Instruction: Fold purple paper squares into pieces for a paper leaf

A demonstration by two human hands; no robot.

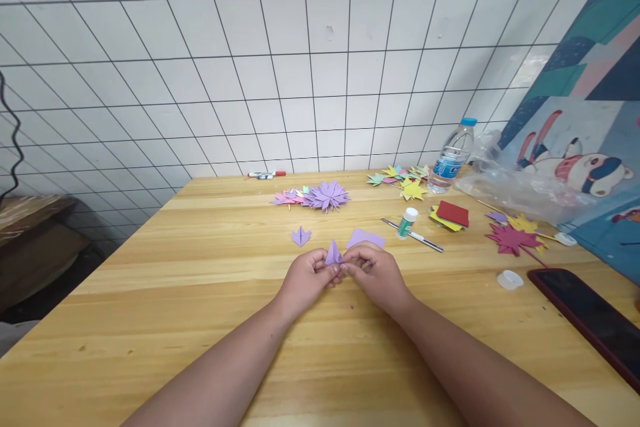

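A folded piece of purple paper (333,253) is pinched between both hands, its pointed tip standing up. My left hand (313,275) grips its left side, with the thumb in front. My right hand (373,271) closes on its right edge, thumb against forefinger. Just beyond the left fingers lies a small folded purple paper piece (301,236) with several points. Flat purple paper (366,237) rests behind my right hand, partly covered by it. Part of the held paper is hidden by the fingers.
A glue stick (407,223) stands by a craft knife (430,243). Paper stars (327,195) lie farther back. To the right are coloured paper squares (453,213), a water bottle (451,157), a plastic bag (530,190), a clear cap (510,279) and a phone (590,320).
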